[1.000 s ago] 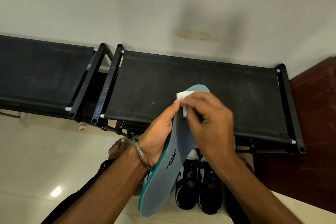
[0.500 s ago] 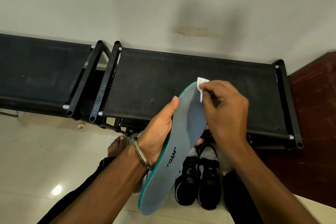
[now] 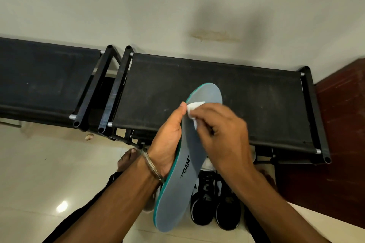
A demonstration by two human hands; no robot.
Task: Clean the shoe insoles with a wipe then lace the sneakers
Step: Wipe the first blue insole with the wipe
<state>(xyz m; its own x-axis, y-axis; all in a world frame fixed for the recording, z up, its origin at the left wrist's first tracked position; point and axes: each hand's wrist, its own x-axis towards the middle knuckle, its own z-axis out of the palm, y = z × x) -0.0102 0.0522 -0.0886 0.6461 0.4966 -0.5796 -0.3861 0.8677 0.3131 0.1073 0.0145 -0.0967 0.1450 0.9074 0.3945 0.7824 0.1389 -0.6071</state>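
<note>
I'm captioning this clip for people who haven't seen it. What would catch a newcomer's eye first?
The grey insole with its teal rim, held up mid-frame by the left hand. Next, the right hand pinching a white wipe against its upper part. Below, black sneakers sit on the floor before a black bench.

The insole (image 3: 187, 163) is grey-blue with a green edge and black letters. The wipe (image 3: 194, 107) is white. The sneakers (image 3: 215, 201) on the floor (image 3: 39, 173) are black with white parts. The floor is shiny cream. The two benches (image 3: 246, 94) are black. The wall (image 3: 118, 6) is pale grey-white with a brownish stain (image 3: 213, 35).
</note>
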